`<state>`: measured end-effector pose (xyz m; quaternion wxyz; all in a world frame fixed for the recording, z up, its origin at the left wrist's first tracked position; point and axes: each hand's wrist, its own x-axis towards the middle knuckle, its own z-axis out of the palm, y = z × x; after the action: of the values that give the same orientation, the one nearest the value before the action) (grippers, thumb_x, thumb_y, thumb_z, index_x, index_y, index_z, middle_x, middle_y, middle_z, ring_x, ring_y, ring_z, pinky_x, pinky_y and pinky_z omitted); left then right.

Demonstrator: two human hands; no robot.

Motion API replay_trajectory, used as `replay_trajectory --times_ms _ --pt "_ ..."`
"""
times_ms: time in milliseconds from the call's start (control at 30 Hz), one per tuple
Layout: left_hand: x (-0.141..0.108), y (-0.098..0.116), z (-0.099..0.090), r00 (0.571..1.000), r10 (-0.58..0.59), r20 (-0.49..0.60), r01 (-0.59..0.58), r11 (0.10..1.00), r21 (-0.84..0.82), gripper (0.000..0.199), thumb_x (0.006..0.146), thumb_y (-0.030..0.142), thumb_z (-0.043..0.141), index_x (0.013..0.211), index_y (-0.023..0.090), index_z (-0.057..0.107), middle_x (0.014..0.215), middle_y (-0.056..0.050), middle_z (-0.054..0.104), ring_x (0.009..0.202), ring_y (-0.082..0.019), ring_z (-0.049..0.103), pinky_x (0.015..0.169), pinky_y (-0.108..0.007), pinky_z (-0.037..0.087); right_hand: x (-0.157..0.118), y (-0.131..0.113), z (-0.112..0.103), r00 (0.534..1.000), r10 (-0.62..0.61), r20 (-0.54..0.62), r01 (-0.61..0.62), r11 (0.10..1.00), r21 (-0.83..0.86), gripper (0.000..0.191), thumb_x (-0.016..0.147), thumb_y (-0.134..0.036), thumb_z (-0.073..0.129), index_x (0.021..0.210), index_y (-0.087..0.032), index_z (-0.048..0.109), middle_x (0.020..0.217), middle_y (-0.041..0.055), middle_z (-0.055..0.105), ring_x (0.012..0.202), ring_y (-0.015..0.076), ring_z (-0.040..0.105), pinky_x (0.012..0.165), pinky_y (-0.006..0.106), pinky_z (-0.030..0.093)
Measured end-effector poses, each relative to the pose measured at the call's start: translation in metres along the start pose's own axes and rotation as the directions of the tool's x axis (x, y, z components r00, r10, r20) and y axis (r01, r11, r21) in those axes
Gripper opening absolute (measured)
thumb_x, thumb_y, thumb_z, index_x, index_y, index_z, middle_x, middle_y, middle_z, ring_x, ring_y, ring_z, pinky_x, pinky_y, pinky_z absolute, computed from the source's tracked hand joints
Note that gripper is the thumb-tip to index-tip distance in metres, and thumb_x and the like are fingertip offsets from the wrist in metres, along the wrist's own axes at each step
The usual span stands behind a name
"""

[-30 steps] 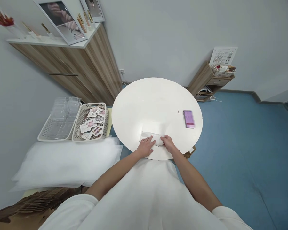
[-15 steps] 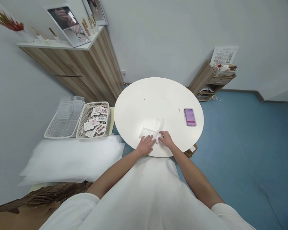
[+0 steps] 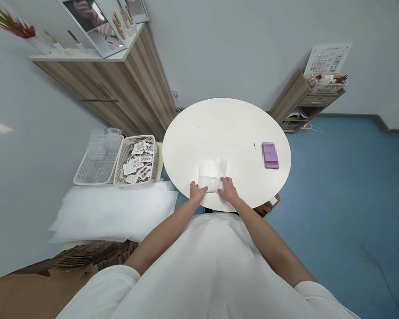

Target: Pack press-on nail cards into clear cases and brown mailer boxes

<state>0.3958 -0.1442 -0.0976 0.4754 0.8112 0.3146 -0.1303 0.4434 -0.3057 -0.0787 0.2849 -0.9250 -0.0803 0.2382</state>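
Note:
On the round white table [image 3: 226,128], near its front edge, lies a white wrapped bundle [image 3: 210,184] of thin, soft-looking sheet. A flat part of the same sheet spreads out behind it, away from me. My left hand [image 3: 197,192] grips the bundle's left end, thumb pointing inward. At the right end my right hand [image 3: 228,189] holds it between thumb and fingers. What is inside the wrapping is hidden.
A purple stack [image 3: 270,156] lies at the table's right side, a tiny dark object [image 3: 254,145] beside it. Left of the table are a basket of printed cards [image 3: 156,155], a basket of clear trays [image 3: 83,182] and white sheets [image 3: 109,212].
The wrapping, earlier at a slant under my flat left hand, now lies straight across in front of me. My left hand has moved to its left end and closed on it. The view has shifted slightly.

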Motion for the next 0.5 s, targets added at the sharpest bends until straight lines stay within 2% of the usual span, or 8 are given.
replay_trajectory --times_ms 67,167,233,300,400,500 --pt "0.003 0.003 -0.002 0.997 -0.057 0.055 0.059 0.998 -0.031 0.063 0.078 0.040 0.048 0.130 0.016 0.021 0.120 -0.016 0.047 0.094 -0.018 0.057 0.065 -0.026 0.047 -0.001 0.001 0.000 1.000 -0.017 0.022 0.017 1.000 0.005 0.056 0.072 -0.023 0.053 0.125 -0.023 0.034 0.126 0.0080 0.032 0.096 0.0186 0.053 0.079 0.029 0.042" --pt "0.004 0.007 -0.009 0.991 -0.029 0.131 0.035 0.998 -0.043 0.039 0.078 0.033 0.047 0.113 0.015 0.045 0.099 -0.010 0.059 0.076 -0.016 0.059 0.056 -0.025 0.046 -0.003 0.003 0.002 0.999 -0.044 0.012 0.043 0.999 0.022 0.055 0.071 -0.023 0.053 0.123 -0.022 0.035 0.124 0.0085 0.032 0.103 0.0206 0.048 0.083 0.030 0.041" --pt "0.004 0.012 -0.012 0.987 0.021 0.157 -0.015 0.999 -0.042 0.024 0.075 0.026 0.048 0.096 0.016 0.056 0.088 -0.006 0.062 0.071 -0.014 0.058 0.056 -0.024 0.046 -0.003 0.003 0.004 0.998 -0.048 -0.034 0.049 0.999 0.016 0.055 0.069 -0.023 0.056 0.121 -0.021 0.038 0.123 0.0097 0.032 0.111 0.0240 0.041 0.087 0.033 0.038" --pt "0.003 0.019 -0.010 0.982 0.066 0.177 -0.059 0.997 -0.045 0.017 0.072 0.022 0.051 0.085 0.017 0.059 0.081 -0.004 0.062 0.070 -0.014 0.057 0.058 -0.024 0.046 -0.001 0.002 0.005 0.997 -0.050 -0.058 0.051 0.999 0.010 0.055 0.067 -0.022 0.057 0.119 -0.021 0.040 0.120 0.0100 0.034 0.112 0.0253 0.038 0.089 0.035 0.037" --pt "0.001 0.032 0.003 0.968 0.150 0.203 -0.151 0.988 -0.012 0.015 0.068 0.018 0.054 0.081 0.017 0.060 0.074 -0.002 0.062 0.069 -0.014 0.056 0.062 -0.025 0.046 0.002 0.003 0.005 0.997 -0.071 -0.021 0.072 0.997 0.037 0.054 0.067 -0.021 0.056 0.118 -0.020 0.040 0.111 0.0087 0.043 0.101 0.0214 0.046 0.083 0.033 0.039" --pt "-0.004 0.039 0.018 0.935 0.278 0.220 -0.300 0.951 0.073 0.016 0.068 0.016 0.052 0.081 0.018 0.061 0.070 -0.001 0.061 0.069 -0.015 0.057 0.067 -0.027 0.046 0.004 0.005 0.001 0.996 -0.090 -0.002 0.089 0.991 0.099 0.055 0.066 -0.020 0.056 0.118 -0.018 0.040 0.105 0.0076 0.048 0.091 0.0181 0.049 0.078 0.030 0.041"
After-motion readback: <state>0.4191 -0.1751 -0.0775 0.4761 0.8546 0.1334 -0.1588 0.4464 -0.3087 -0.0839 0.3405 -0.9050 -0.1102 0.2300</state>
